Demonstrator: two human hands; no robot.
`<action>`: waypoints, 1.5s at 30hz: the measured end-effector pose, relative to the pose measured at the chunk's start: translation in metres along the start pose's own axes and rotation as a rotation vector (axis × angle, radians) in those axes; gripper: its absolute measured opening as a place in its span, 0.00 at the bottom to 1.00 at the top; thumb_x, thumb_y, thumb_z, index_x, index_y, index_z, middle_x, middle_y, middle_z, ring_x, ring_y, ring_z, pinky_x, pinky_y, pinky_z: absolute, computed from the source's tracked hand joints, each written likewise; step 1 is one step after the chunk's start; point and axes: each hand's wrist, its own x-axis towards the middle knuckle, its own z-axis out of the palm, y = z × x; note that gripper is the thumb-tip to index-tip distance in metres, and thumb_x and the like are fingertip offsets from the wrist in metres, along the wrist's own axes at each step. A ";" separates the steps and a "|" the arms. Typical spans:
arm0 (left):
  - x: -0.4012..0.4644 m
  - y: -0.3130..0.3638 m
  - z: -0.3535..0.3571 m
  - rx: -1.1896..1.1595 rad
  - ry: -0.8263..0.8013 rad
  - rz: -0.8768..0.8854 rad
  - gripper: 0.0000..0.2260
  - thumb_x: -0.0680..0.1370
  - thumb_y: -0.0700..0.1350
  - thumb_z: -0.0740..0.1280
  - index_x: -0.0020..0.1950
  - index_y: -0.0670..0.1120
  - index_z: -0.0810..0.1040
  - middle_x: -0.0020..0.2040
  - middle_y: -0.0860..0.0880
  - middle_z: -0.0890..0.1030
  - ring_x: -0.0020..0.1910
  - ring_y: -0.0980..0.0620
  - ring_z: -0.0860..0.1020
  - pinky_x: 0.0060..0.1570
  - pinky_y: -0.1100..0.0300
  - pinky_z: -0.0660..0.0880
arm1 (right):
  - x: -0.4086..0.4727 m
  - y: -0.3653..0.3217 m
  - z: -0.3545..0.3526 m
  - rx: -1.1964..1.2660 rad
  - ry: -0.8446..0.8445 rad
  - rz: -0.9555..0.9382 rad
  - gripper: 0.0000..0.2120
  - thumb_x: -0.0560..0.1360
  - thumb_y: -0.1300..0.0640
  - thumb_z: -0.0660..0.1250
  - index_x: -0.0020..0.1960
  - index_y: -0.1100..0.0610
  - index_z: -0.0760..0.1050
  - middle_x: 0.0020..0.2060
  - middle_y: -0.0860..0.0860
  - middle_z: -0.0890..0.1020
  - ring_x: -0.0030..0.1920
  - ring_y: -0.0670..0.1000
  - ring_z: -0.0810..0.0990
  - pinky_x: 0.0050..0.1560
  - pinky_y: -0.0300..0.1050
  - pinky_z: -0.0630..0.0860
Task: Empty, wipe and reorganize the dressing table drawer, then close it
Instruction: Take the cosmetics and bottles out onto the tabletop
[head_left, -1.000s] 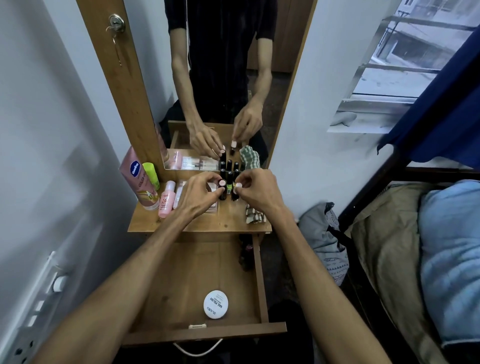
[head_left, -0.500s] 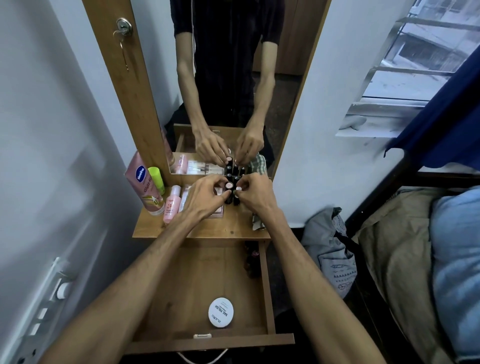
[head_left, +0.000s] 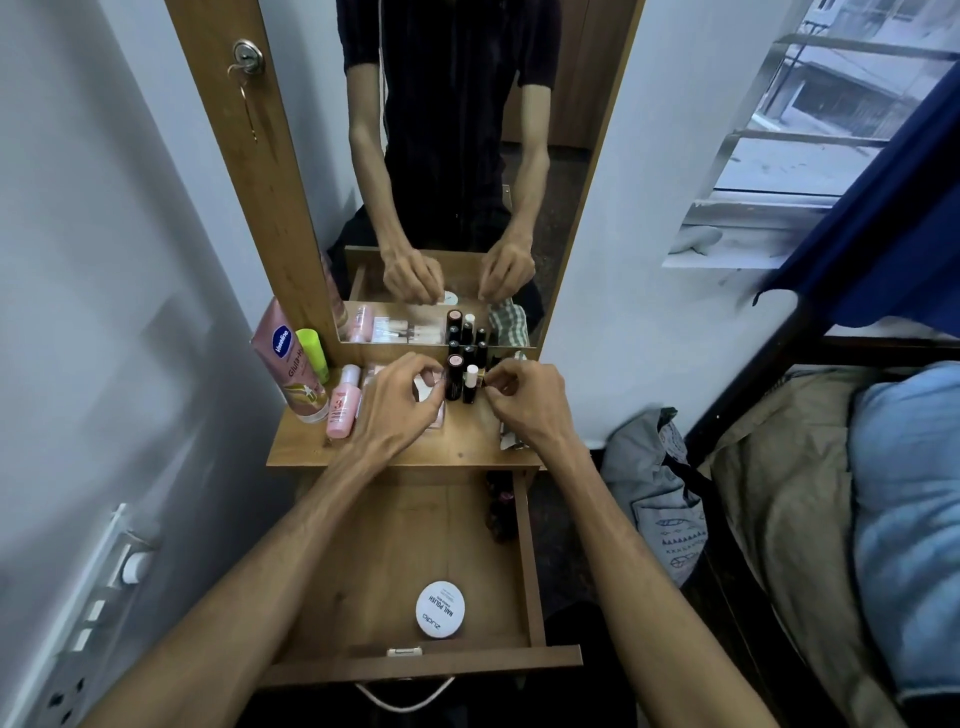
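Note:
The dressing table drawer (head_left: 415, 665) stands pulled out below me, and a white round nail polish tub (head_left: 440, 609) lies near its front. Some small dark items (head_left: 501, 512) sit at its back right corner. On the tabletop (head_left: 457, 452), several dark lipstick tubes (head_left: 462, 376) stand upright against the mirror. My left hand (head_left: 402, 402) curls at their left, thumb and forefinger touching the pink-topped tube. My right hand (head_left: 519, 397) is at their right, its fingertips pinched on a small gold-banded tube.
A Vaseline lotion tube (head_left: 288, 364), a green bottle (head_left: 314, 353), a pink bottle (head_left: 344, 410) and a flat packet (head_left: 434, 415) fill the tabletop's left. A checked cloth (head_left: 511, 439) lies under my right wrist. A bag (head_left: 657, 493) and a bed stand at the right.
My hands have drawn slightly apart, so two tubes now show between them. The view has shifted a little; the drawer and tub have not moved.

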 end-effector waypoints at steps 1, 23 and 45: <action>-0.007 0.003 0.000 0.010 0.021 0.009 0.05 0.73 0.43 0.69 0.48 0.51 0.78 0.39 0.56 0.77 0.33 0.57 0.74 0.35 0.57 0.74 | -0.008 0.003 -0.001 0.008 0.005 -0.013 0.05 0.70 0.59 0.73 0.43 0.52 0.86 0.35 0.43 0.85 0.37 0.41 0.83 0.45 0.45 0.83; -0.137 0.028 0.074 0.160 -0.488 -0.108 0.18 0.75 0.49 0.67 0.65 0.53 0.76 0.59 0.53 0.74 0.53 0.46 0.80 0.50 0.50 0.78 | -0.140 0.045 0.033 -0.388 -0.271 0.085 0.14 0.70 0.45 0.71 0.52 0.52 0.83 0.49 0.50 0.82 0.48 0.53 0.82 0.44 0.44 0.74; -0.142 0.025 0.068 0.002 -0.306 -0.144 0.08 0.69 0.54 0.69 0.44 0.54 0.74 0.42 0.58 0.77 0.39 0.56 0.77 0.36 0.59 0.71 | -0.116 0.016 -0.021 -0.195 -0.128 0.111 0.14 0.61 0.40 0.71 0.38 0.49 0.79 0.32 0.43 0.80 0.34 0.43 0.78 0.35 0.44 0.76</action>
